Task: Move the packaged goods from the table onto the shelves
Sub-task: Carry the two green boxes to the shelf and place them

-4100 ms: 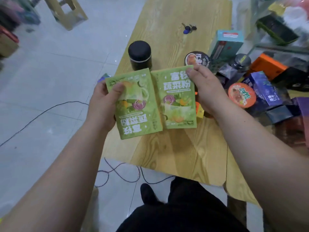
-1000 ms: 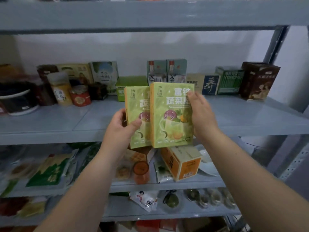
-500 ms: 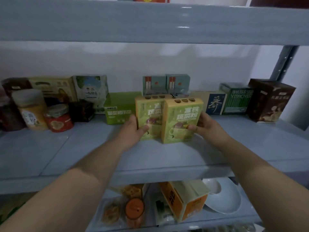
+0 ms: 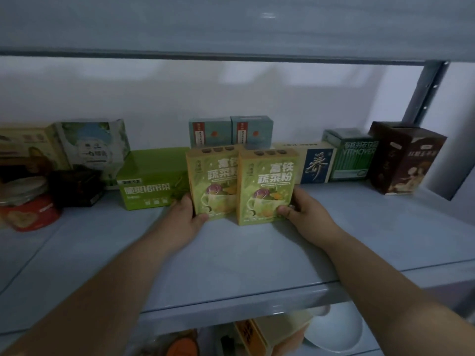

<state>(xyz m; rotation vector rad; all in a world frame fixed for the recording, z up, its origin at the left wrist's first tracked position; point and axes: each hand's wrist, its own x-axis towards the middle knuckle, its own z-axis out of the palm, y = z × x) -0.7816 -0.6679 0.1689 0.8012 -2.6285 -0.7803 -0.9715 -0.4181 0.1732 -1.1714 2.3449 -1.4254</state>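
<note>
Grey metal shelf point(image 4: 231, 265): left hand point(image 4: 185, 217) clasps left green cardboard box point(image 4: 213, 181), right hand point(image 4: 303, 211) clasps right green cardboard box point(image 4: 267, 186); jerky release could topple both.

Left vegetable powder box point(image 4: 210, 183) and right vegetable powder box point(image 4: 266, 187) upright and touching, mid-shelf point(image 4: 231, 258).
Right one slightly nearer, overlapping the left one's right edge; left hand point(image 4: 181, 218) gripping the left outer edge, right hand point(image 4: 307, 214) the right outer edge, thumbs in front. Just left, a low wide box point(image 4: 151, 182); farther left a small box point(image 4: 74, 187), then a lidded jar point(image 4: 28, 205), with a pouch point(image 4: 95, 146) behind them. Directly behind and higher, a pair of small boxes point(image 4: 210, 132) side by side. Rightward along the far wall: a calligraphy box point(image 4: 317, 163), a VITHOVER box point(image 4: 354, 156), a tall carton point(image 4: 406, 160). Below, near right, a bowl point(image 4: 336, 332).
</note>
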